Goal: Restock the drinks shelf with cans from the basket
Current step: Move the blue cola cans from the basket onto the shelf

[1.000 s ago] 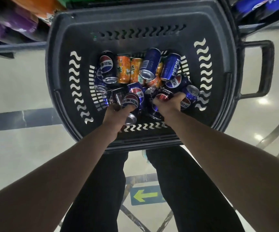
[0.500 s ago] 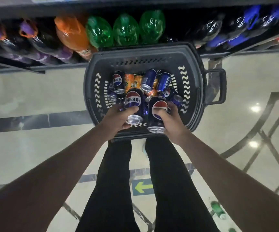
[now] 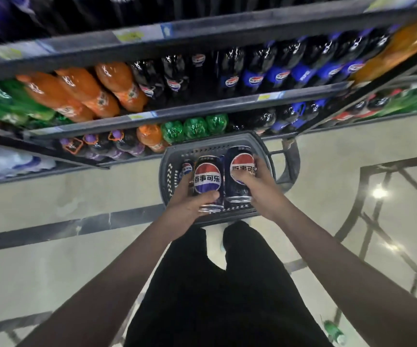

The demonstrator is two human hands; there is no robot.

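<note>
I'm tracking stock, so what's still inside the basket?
One Pepsi can shows at the left inside the basket. The two held cans and both hands cover the rest.

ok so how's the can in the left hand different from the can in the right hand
The left-hand can sits lower and nearer the camera; the right-hand can is held higher. The left-hand can's round logo shows whole, while fingers of the right hand cover part of the other's. The left hand grips its can near the bottom; the right wraps its can's side. Both are dark blue cans with the same logo, held above the basket.
</note>
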